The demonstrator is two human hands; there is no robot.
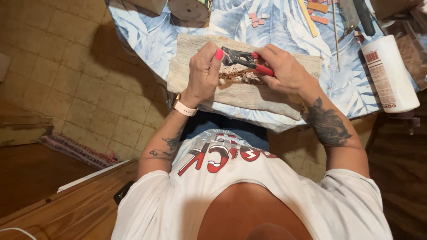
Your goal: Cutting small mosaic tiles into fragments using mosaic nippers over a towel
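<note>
A white short-sleeved shirt with red, black and white lettering is worn. A pale pink wristband is seen at the left hand (203, 73), whose thumbnail is painted bright pink. Dark tattoos are seen on both forearms

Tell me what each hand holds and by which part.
The right hand grips the nippers by their red handles. The left hand pinches something at the nippers' jaws; its fingers hide what it is.

Your head camera looks steeply down over your chest. It sits close to the table (147, 40) edge; single view only
</note>
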